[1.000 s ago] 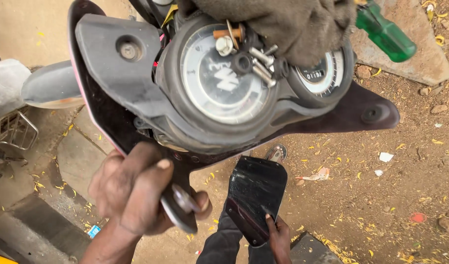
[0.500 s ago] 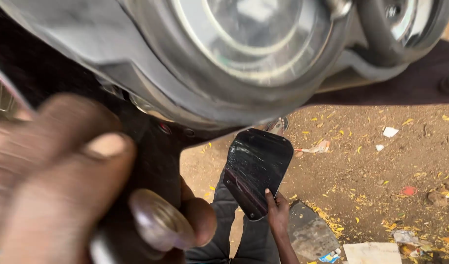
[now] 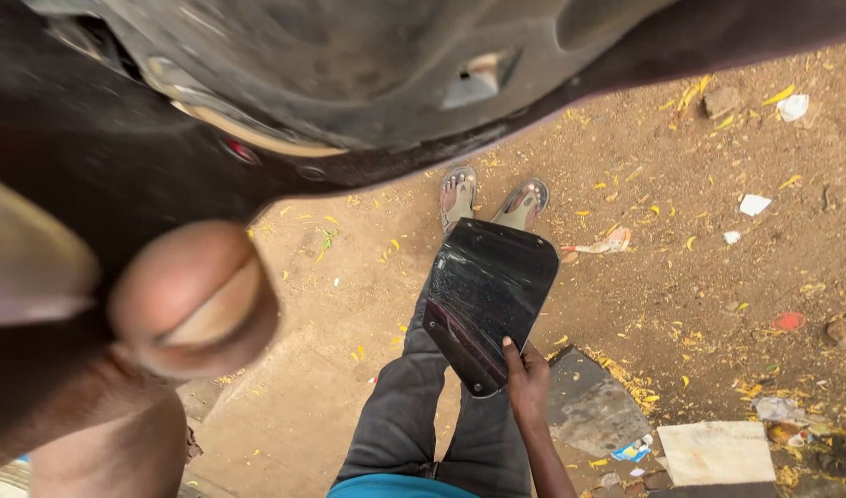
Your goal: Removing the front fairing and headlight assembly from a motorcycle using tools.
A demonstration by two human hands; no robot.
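panel (image 3: 349, 83) fills the top, left hand (image 3: 146, 341) curled against its underside to steady it; right hand unseen; bystander grips a black cover (image 3: 487, 295).

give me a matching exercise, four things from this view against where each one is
Things:
1. black panel
2. sandals
3. concrete slab
4. thumb

Places:
A. close to the camera, left side
B. on the dirt, bottom right
C. held in a person's hand, centre
D. on the feet, just above the panel

Pairs: 1-C, 2-D, 3-B, 4-A
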